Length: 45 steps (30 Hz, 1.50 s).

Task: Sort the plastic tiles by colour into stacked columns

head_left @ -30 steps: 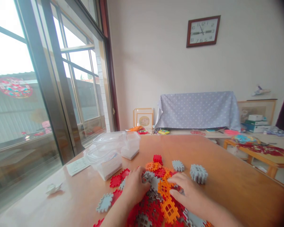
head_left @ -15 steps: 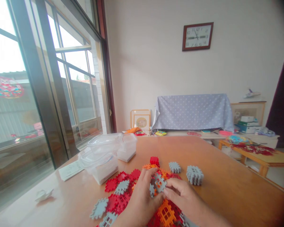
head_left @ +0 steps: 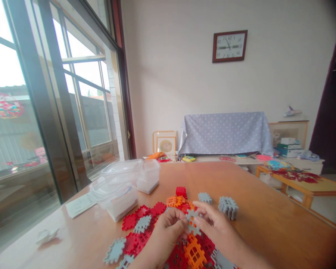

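Note:
My left hand (head_left: 168, 231) is closed in a pinch at the left edge of a grey interlocking plastic tile (head_left: 194, 224) with window-like holes. From the other side, the thumb and fingers of my right hand (head_left: 217, 226) grip the same tile, which is held tilted above a loose pile. Right below it lies an orange window tile (head_left: 195, 252). Red tiles (head_left: 133, 243) and a grey tile (head_left: 142, 223) spread out left of my left hand. My hands and forearms cover part of the pile.
A stack of grey tiles (head_left: 228, 207) stands right of the pile, near another grey tile group (head_left: 205, 198). Clear plastic boxes (head_left: 119, 201) sit at the left on the wooden table (head_left: 263, 224), beside a paper sheet (head_left: 80, 204) and a crumpled white scrap (head_left: 47, 236).
The grey tile has turned and shifted slightly right and down between my hands. My left fingers have curled in to a pinch at its edge. The whole view has shifted slightly.

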### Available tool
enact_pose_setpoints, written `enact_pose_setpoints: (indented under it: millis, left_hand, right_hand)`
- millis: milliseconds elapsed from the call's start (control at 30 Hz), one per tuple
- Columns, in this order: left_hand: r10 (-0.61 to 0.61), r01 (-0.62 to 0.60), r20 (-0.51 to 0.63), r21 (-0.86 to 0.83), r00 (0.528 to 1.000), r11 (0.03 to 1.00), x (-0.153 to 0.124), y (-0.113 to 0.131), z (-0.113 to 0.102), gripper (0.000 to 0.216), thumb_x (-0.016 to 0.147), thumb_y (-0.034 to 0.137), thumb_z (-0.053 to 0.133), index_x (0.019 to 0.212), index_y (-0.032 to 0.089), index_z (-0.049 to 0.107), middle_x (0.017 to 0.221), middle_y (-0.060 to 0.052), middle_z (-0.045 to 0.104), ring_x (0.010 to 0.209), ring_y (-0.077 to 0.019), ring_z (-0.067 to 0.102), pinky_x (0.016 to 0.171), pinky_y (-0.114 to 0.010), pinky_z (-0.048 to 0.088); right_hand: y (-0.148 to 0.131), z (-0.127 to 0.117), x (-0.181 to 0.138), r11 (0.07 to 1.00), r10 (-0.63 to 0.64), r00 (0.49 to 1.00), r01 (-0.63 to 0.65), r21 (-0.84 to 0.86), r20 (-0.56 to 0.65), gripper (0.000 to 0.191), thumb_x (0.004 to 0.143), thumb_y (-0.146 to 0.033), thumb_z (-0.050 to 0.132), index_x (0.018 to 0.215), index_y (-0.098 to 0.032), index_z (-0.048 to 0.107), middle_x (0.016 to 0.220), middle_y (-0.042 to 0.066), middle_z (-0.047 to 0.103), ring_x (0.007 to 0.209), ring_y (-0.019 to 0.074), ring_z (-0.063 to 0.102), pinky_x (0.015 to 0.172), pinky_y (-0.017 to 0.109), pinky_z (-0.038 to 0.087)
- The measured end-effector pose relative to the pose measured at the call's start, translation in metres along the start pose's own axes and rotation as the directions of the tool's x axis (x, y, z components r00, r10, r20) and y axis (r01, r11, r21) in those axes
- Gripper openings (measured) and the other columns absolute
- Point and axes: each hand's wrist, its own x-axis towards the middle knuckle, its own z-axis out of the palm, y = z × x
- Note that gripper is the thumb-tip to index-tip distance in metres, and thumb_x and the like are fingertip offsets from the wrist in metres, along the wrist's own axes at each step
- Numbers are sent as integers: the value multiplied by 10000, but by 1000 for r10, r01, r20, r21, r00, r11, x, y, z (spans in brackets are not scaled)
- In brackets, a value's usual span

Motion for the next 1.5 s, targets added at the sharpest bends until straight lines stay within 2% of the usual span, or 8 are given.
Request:
enact_pose_setpoints:
  millis: [67, 167, 300, 500, 733, 933, 1100, 1500]
  left_hand:
    - [-65, 62, -51, -68, 997, 996, 1, 0, 0, 314, 791, 434, 768, 832, 177, 593, 700, -3, 681, 607, -120, 583, 587, -225, 379]
    - [-116, 104, -72, -160, 991, 982, 2, -1, -2, 353, 732, 438, 813, 825, 180, 590, 694, -23, 707, 602, -133, 614, 570, -221, 378]
    - [-139, 123, -56, -228, 989, 966, 3, -1, -3, 353, 723, 413, 827, 833, 174, 593, 714, -40, 721, 620, -138, 637, 581, -220, 395]
    - [-158, 140, -52, -248, 986, 959, 0, 2, -1, 312, 737, 376, 817, 838, 170, 606, 744, -49, 734, 624, -123, 642, 600, -209, 406]
    - [-151, 148, -2, -186, 989, 971, -2, 5, 1, 320, 748, 397, 816, 857, 177, 610, 832, -60, 744, 711, -146, 668, 660, -229, 438]
    - [-80, 77, -35, -77, 996, 994, 2, 8, -12, 320, 810, 431, 760, 936, 191, 589, 937, -57, 740, 791, -147, 643, 719, -245, 447]
    - [-82, 80, -103, -26, 991, 996, 4, 13, -21, 336, 800, 475, 764, 896, 198, 600, 897, -30, 721, 802, -144, 618, 716, -237, 434]
    - [-83, 86, -93, 21, 992, 996, 2, 16, -17, 314, 798, 459, 757, 857, 192, 602, 775, 3, 660, 736, -137, 571, 689, -242, 422]
  right_hand:
    - [0, 1, -1, 993, -39, 997, 33, -111, -60, 556, 877, -418, 630, 1405, -278, 526, 1189, 62, 673, 894, 207, 654, 829, 363, 546]
    - [-1, 1, -2, 965, -123, 989, 101, -242, -80, 627, 803, -311, 676, 1407, -306, 509, 1294, 76, 625, 1000, 236, 642, 864, 376, 546]
    - [-4, 1, -1, 935, -194, 979, 166, -314, -60, 615, 772, -236, 672, 1366, -303, 529, 1285, 72, 614, 1022, 239, 639, 923, 388, 536]
    - [-11, -3, -1, 935, -190, 981, 171, -310, -32, 586, 775, -210, 648, 1344, -294, 537, 1318, 80, 585, 1038, 239, 635, 931, 382, 538]
    - [-17, -19, 2, 924, -199, 980, 181, -337, -21, 474, 774, -213, 652, 1243, -269, 600, 1218, 66, 632, 1081, 235, 620, 941, 363, 524]
    - [18, -80, 14, 920, -138, 964, 40, -391, -226, 452, 822, -383, 659, 1255, -258, 629, 1302, 79, 616, 1207, 255, 589, 1021, 404, 480]
    - [59, -121, 18, 923, -16, 952, -103, -371, -304, 458, 801, -443, 658, 1211, -240, 672, 1338, 99, 611, 1264, 278, 565, 1042, 434, 469]
    - [99, -134, 21, 951, 99, 945, -182, -251, -312, 494, 760, -385, 696, 1222, -210, 690, 1389, 99, 606, 1332, 278, 532, 1160, 410, 366]
